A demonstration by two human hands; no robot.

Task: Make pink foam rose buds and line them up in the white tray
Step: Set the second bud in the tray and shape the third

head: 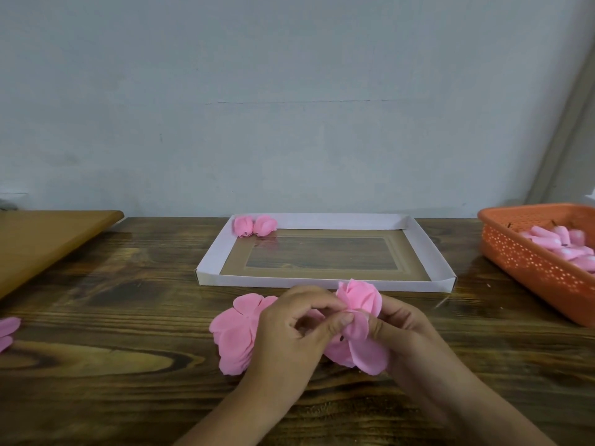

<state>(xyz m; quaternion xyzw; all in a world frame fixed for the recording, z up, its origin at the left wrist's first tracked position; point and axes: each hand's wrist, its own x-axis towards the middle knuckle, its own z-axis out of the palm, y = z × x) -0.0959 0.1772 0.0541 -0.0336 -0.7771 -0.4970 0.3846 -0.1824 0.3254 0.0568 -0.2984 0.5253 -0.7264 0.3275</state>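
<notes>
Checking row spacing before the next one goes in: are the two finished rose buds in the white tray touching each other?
Touching. The head view shows the two rose buds side by side in the far-left corner of the white tray, their petals meeting with no gap visible between them.

Soft even light; edges bowed, slightly blurred.

left hand [289, 329]: forearm enters from bottom centre, fingers curled, thumb and forefinger pinching | right hand [399, 329]: forearm enters from bottom right, fingers curled in a grip, fingertips seemingly hidden | hands: close together, knuckles nearly touching
</notes>
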